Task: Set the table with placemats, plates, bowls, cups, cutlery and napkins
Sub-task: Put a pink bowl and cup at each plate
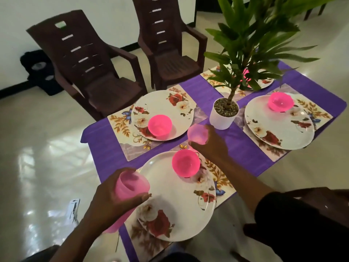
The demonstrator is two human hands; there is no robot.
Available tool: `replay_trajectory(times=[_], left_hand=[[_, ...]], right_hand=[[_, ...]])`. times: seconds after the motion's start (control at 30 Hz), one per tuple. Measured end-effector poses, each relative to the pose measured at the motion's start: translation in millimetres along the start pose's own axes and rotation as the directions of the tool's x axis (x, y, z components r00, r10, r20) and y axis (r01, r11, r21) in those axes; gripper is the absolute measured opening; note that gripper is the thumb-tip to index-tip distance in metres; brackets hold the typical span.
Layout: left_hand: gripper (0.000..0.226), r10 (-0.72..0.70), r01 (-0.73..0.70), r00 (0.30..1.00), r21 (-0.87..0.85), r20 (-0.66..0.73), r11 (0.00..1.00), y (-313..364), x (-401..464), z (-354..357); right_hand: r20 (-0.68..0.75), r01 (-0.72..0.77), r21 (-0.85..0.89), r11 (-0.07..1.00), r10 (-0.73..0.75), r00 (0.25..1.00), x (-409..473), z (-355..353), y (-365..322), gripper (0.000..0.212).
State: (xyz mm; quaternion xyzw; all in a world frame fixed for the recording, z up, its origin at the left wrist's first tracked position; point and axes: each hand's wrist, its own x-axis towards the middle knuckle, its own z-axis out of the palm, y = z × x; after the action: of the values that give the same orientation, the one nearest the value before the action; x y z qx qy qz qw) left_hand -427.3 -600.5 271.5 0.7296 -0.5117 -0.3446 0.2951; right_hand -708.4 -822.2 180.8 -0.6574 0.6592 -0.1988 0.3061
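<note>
Left hand: left hand (pixel 113 203) at 7 o'clock of frame, fingers and thumb curled round a stack of pink cups (pixel 124 190); thumb tip lies across the stack's right side, over the rim of the near plate (pixel 181 201).
Cup stack: tilted, mouth toward 11 o'clock, base toward 6 o'clock behind the palm; how many cups it counts, cannot tell.
Right hand: right hand (pixel 209 142) near frame centre, fingers wrapped round a single pink cup (pixel 197 133); cup sits at the fingertips, at 10 o'clock of the palm.
Single cup position: over the purple tablecloth (pixel 245 146), between the near plate and the far-left plate (pixel 162 112), just at 8 o'clock of the white plant pot (pixel 223 118); touching the cloth or held above it, cannot tell.
Near plate contents: one pink bowl (pixel 186 163) at its 12 o'clock edge, upright.
Far-left plate contents: one pink bowl (pixel 159 125) at its 5 o'clock part.
Right plate (pixel 279 127) contents: one pink bowl (pixel 281 101) at its 12 o'clock edge.
Fourth setting: a plate behind the plant leaves at 1 o'clock, something pink on it, mostly hidden.
Placemats: floral placemat (pixel 120 121) under the far-left plate; like mats under the others.
Plant pot contents: pebbles and a green plant's stem.
Arm pose: right forearm runs from a dark sleeve (pixel 283 208) at 4 o'clock up to centre; left forearm enters from 7 o'clock.
Surroundings: two brown plastic chairs (pixel 90 69) at 11 o'clock, on a glossy floor.
</note>
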Motion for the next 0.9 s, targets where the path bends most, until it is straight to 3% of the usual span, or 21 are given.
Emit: replay_trajectory(times=[0.13,0.23,0.33,0.4,0.47,0.5,0.57,0.63,0.7,0.8,0.9], left_hand=[[0.09,0.001,-0.001,1.0,-0.03,0.016,1.0,-3.7,1.2,1.6],[0.091,0.013,-0.011,0.999,-0.035,0.049,0.999,-6.1,5.2,0.6],[0.087,0.035,-0.032,0.996,-0.042,0.078,0.999,-2.9,7.8,-0.7],[0.08,0.07,-0.066,0.994,-0.052,0.09,0.997,4.2,10.6,2.6],[0.076,0.123,-0.118,0.986,-0.05,0.115,0.992,8.3,11.8,1.3],[0.076,0.149,-0.144,0.981,-0.051,0.127,0.988,9.8,12.7,1.8],[0.078,0.201,-0.194,0.97,-0.061,0.14,0.979,17.3,14.0,6.1],[0.079,0.251,-0.246,0.957,-0.051,0.147,0.968,28.9,15.5,13.3],[0.073,0.292,-0.29,0.944,-0.035,0.152,0.956,41.4,15.8,21.0],[0.059,0.317,-0.321,0.941,0.01,0.122,0.947,56.8,18.1,32.8],[0.063,0.32,-0.326,0.943,0.05,0.093,0.944,73.0,25.2,50.1]], right_hand=[[0.024,-0.03,0.001,1.0,0.03,0.999,-5.5,0.8,1.8,0.09],[0.036,-0.011,0.015,1.0,0.01,0.999,-9.7,-7.9,0.5,0.112],[-0.052,0.032,0.066,0.997,-0.029,0.998,-21.3,-26.2,-15.4,0.124],[-0.169,0.129,0.065,0.99,-0.117,0.979,-36.4,-40.4,-32.2,0.111],[-0.211,0.213,0.065,0.975,-0.195,0.958,-62.5,-48.9,-57.5,0.081],[-0.171,0.228,0.112,0.967,-0.208,0.963,-77.2,-52.0,-70.9,0.063],[0.045,0.216,0.244,0.945,-0.233,0.971,-105.3,-55.1,-93.4,0.04],[0.285,0.183,0.28,0.942,-0.264,0.921,-129.3,-54.8,-110.2,0.05],[0.412,0.148,0.248,0.958,-0.242,0.878,-145.2,-50.6,-116.5,0.06],[0.399,0.141,0.237,0.961,-0.229,0.888,-153.3,-49.2,-109.9,0.053],[0.355,0.12,0.223,0.968,-0.195,0.914,-143.4,-59.2,-93.9,0.053]])
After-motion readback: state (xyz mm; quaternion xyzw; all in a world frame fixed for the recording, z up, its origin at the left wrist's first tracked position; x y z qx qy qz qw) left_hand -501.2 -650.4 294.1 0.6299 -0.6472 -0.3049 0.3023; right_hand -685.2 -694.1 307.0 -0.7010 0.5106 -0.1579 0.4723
